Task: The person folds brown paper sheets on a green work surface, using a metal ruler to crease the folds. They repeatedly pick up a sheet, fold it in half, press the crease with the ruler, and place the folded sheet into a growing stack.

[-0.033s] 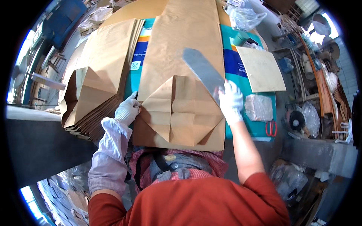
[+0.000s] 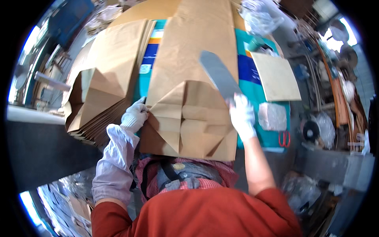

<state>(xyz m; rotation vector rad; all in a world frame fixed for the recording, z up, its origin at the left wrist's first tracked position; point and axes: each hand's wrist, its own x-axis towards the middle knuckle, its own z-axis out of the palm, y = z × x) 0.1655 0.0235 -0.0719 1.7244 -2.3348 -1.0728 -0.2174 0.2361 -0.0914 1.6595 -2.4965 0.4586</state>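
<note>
A brown paper bag (image 2: 193, 43) lies flat in front of me, its near end folded open into a diamond-shaped bottom (image 2: 197, 130) with creases and triangular flaps. My left hand (image 2: 135, 115), in a white glove, is at the bag's left edge, with the fingers curled around it. My gloved right hand (image 2: 242, 116) grips one end of a long, flat metal blade (image 2: 217, 73) beside the bag's right edge. The blade slants up and left over the bag. To the left is a stack of similar bags (image 2: 108, 59), their near ends folded and the top one gaping.
Under the bags lies a teal and blue printed sheet (image 2: 246, 71). On the right are a cream board (image 2: 276, 77), a pale wrapped block (image 2: 272, 116) and red-handled scissors (image 2: 284, 138). A green container (image 2: 256, 43) and clear plastic (image 2: 260, 21) sit farther back.
My right hand and the blade have moved slightly right and toward me, while the view has shifted a little. My left hand stays at the bag's left edge.
</note>
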